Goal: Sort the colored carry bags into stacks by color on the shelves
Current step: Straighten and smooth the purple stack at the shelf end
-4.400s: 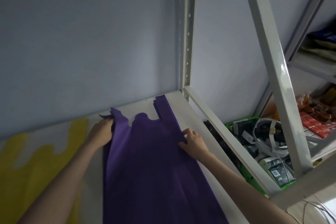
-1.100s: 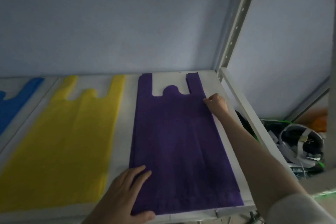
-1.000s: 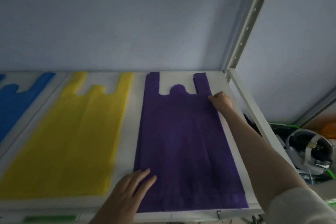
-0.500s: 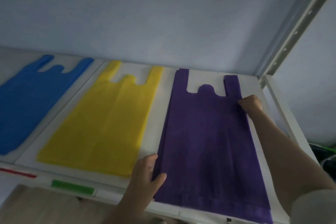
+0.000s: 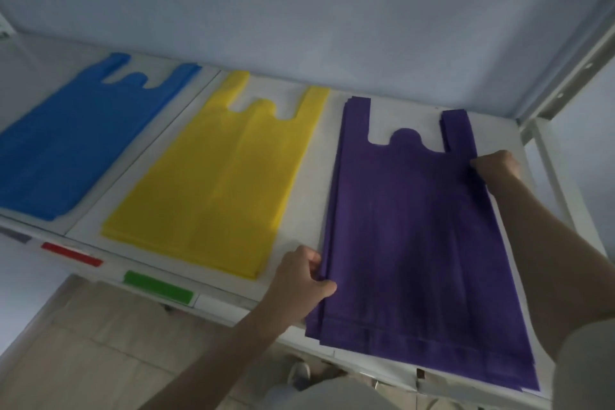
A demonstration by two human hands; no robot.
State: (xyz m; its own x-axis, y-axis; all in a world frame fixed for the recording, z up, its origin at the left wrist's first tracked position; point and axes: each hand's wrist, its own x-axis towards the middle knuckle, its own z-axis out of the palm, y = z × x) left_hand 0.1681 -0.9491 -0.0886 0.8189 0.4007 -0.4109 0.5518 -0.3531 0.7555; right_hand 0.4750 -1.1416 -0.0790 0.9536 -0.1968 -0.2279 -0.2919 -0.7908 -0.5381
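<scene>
- Where the white shelf point(image 5: 299, 236) meets the pale wall point(image 5: 299, 10), three stacks of flat carry bags lie side by side, handles toward the wall.
- At the far right a grey perforated shelf post point(image 5: 572, 70) rises at the corner, and a white rail point(image 5: 552, 176) runs forward from it along the shelf's right edge.
- On the front lip of the shelf sit a red label point(image 5: 71, 254) and a green label point(image 5: 158, 287), with a white tag just to the right of the green one.
- Below the shelf a tiled floor point(image 5: 83, 343) shows, and a shoe point(image 5: 298, 373) is seen by the person's own body.
- Both forearms reach across the front edge; the right arm covers part of the shelf's right side.
- The blue bags point(image 5: 66, 143) lie at the left, on a separate panel of the shelf.
- The yellow bags point(image 5: 226, 176) lie in the middle, apart from both neighbours.
- The purple bags point(image 5: 416, 243) lie at the right, their edges slightly uneven, the bottom hem overhanging the shelf's front lip.
- The left hand point(image 5: 299, 286) pinches the stack's lower left edge, thumb on top.
- The right hand point(image 5: 496, 168), fingers curled, grips the stack's right edge just below the right handle.
</scene>
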